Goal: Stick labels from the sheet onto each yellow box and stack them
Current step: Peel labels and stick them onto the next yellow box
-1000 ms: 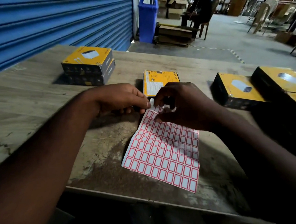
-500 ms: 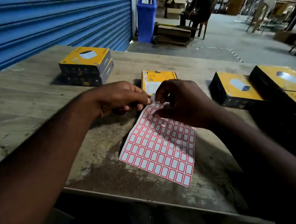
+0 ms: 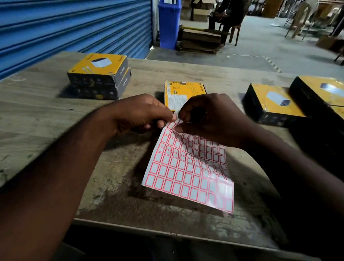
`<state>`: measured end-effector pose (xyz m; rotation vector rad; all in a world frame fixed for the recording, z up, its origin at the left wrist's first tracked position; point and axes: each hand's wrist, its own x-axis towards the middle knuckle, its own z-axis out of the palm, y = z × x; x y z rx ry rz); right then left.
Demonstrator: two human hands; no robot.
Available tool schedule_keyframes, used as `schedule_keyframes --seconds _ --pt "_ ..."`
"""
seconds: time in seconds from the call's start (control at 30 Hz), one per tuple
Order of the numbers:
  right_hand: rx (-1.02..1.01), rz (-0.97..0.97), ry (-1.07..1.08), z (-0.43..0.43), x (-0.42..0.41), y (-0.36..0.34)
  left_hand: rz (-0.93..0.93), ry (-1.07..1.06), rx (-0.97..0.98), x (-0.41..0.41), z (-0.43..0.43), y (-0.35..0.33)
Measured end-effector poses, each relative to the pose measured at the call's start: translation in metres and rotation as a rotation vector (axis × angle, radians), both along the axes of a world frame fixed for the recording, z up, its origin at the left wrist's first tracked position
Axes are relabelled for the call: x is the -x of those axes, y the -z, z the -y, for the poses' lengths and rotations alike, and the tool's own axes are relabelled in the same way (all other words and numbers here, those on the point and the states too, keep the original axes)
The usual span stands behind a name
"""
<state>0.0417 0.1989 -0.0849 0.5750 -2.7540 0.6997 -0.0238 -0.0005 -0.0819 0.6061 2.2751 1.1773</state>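
Between both hands: label sheet (image 3: 191,167) slopes down toward the person | left hand (image 3: 144,115) pinches its top corner | right hand (image 3: 213,120) pinches one label (image 3: 177,112) beside it | yellow box (image 3: 181,91) lies just beyond both hands | advice: peel slowly, keeping the sheet taut.

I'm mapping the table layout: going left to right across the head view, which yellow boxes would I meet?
two-box stack → centre box → lone box → right-edge pile
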Motion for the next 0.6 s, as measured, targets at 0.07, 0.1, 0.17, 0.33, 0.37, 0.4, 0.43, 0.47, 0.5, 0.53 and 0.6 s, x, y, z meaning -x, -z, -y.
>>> schedule_keyframes --seconds 0.07,0.1,0.17,0.33,0.37,0.4,0.43,0.47,0.5,0.53,0.6 --pt "0.007 -0.003 -0.006 -0.0003 -0.0007 -0.0007 -0.002 0.028 -0.007 -0.0007 0.0013 -0.0008" --pt "0.013 0.001 -0.011 -0.0005 -0.0013 -0.0011 -0.002 0.05 -0.007 -0.0017 0.0022 -0.0017" --pt "0.024 0.004 -0.016 -0.0004 -0.0026 -0.0015 -0.006 0.074 -0.003 -0.0036 0.0036 -0.0033" --pt "0.018 0.003 -0.007 0.0007 -0.0027 -0.0008 -0.028 0.071 0.015 -0.0039 0.0032 -0.003" --pt "0.014 0.005 -0.004 0.0008 -0.0024 -0.0005 -0.024 0.069 0.011 -0.004 0.0027 -0.0029" --pt "0.011 0.008 -0.002 0.0012 -0.0021 0.0001 -0.018 0.064 0.005 -0.004 0.0024 -0.0025" --pt "0.009 0.01 0.0 0.0013 -0.002 0.0003 -0.014 0.059 0.0 -0.0041 0.0022 -0.0025" --pt "0.007 0.011 0.004 0.0015 -0.0021 0.0005 -0.014 0.051 -0.005 -0.0044 0.0017 -0.0022" --pt "0.005 0.008 0.007 0.0013 -0.0022 0.0003 -0.02 0.043 -0.007 -0.0049 0.0009 -0.0022" --pt "0.004 0.003 0.009 0.0012 -0.0021 0.0001 -0.035 0.032 -0.006 -0.0055 0.0 -0.002" --pt "0.001 -0.002 0.016 0.0014 -0.0024 -0.0001 -0.075 0.0 -0.013 -0.0061 -0.0021 -0.0012"
